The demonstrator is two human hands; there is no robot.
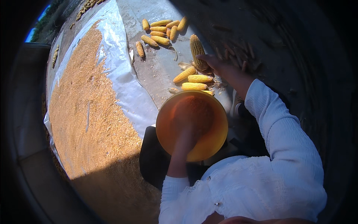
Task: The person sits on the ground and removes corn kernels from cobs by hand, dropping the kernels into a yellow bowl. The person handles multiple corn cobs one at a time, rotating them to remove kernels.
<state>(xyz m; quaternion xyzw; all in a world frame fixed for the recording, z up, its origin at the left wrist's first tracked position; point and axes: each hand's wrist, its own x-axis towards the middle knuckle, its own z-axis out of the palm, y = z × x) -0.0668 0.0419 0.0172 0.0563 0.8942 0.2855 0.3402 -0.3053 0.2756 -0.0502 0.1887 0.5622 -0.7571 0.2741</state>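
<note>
An orange-yellow plastic bucket (pixel 216 148) stands before my lap with its mouth facing up. My left hand (pixel 188 130) reaches down inside it, blurred and shaded, so its fingers and anything in them do not show clearly. The bottom of the bucket looks dark orange-red; what lies there is unclear. Beyond the rim, my right hand (pixel 217 65) grips the lower end of a large ear of corn (pixel 196 46) above the concrete floor. Several yellow corn ears (pixel 193 86) lie between that hand and the bucket, one partly hidden by the rim.
To the left, loose corn kernels (pixel 92 117) cover a white plastic sheet (pixel 123 78). More corn ears (pixel 159 35) lie on the sunlit concrete (pixel 151 67) ahead. Bare cobs (pixel 237 53) are heaped in shadow at the right.
</note>
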